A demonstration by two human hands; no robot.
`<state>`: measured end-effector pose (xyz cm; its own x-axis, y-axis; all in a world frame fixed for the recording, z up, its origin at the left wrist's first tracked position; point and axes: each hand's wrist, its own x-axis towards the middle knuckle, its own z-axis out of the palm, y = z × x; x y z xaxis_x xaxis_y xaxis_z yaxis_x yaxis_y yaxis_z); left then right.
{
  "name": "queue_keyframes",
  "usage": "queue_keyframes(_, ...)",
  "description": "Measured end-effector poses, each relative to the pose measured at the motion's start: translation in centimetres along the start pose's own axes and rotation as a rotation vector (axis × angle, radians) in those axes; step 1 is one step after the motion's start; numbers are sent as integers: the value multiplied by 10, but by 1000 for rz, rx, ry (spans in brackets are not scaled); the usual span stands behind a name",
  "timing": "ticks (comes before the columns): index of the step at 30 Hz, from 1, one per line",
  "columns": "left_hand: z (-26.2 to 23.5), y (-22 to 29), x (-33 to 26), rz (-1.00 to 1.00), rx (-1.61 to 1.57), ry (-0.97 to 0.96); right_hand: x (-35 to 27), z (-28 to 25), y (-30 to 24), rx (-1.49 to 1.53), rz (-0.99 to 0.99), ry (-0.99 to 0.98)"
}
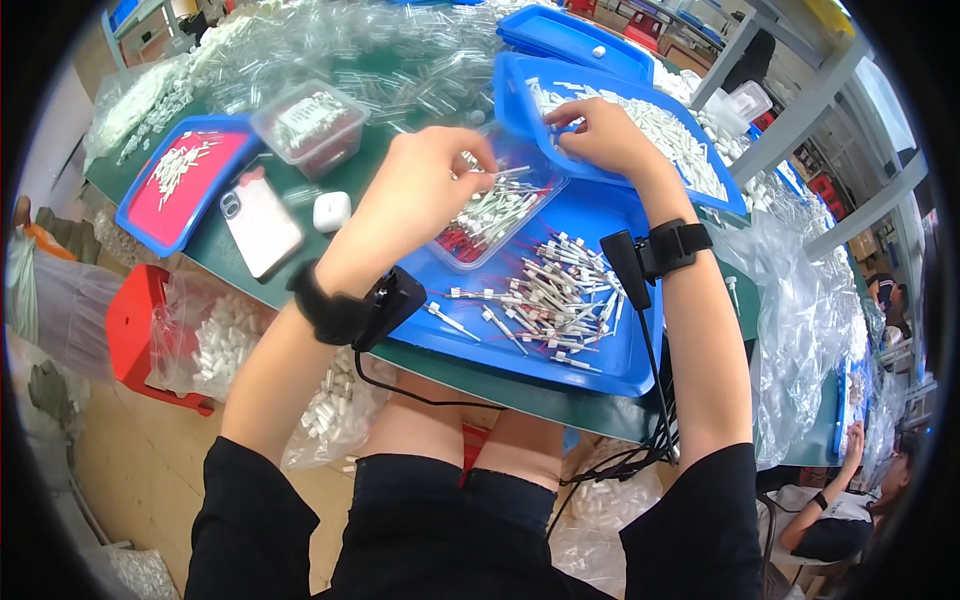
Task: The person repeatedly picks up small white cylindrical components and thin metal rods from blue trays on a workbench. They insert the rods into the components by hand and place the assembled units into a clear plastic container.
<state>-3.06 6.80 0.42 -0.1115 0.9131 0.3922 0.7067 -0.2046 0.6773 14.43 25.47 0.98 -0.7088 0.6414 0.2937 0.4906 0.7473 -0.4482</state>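
My left hand (425, 190) is closed in a pinch above a clear plastic box (470, 262), with a thin white stick at its fingertips. Slim white pieces with red wires (490, 215) fill that box, which stands in a large blue tray (610, 375). A loose heap of similar white pieces with thin leads (560, 295) lies in the same tray. My right hand (605, 138) reaches over the near left corner of another blue tray (733, 200), holding many short white tubes (685, 150). Its fingers are curled together; what they hold, if anything, is too small to make out.
Left on the green table lie a phone (262, 225), a white earbud case (332, 211), a lidded clear box (318, 135) and a blue-rimmed red tray (150, 215). Clear bags (400, 60) cover the back. A red stool (135, 330) stands left; another person (835, 510) sits right.
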Motion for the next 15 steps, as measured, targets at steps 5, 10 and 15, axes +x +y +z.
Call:
queue_keyframes(5, -3, 7, -13, -149, -224, -21, -8, -12, -13, -73, 26, -122)
queue_keyframes(10, -1, 10, -35, -91, -402, 43, -4, -6, -15, -168, 23, -53)
queue_keyframes(15, -4, 19, -53, 0, -581, 121, -9, -6, -8, -390, 230, 36)
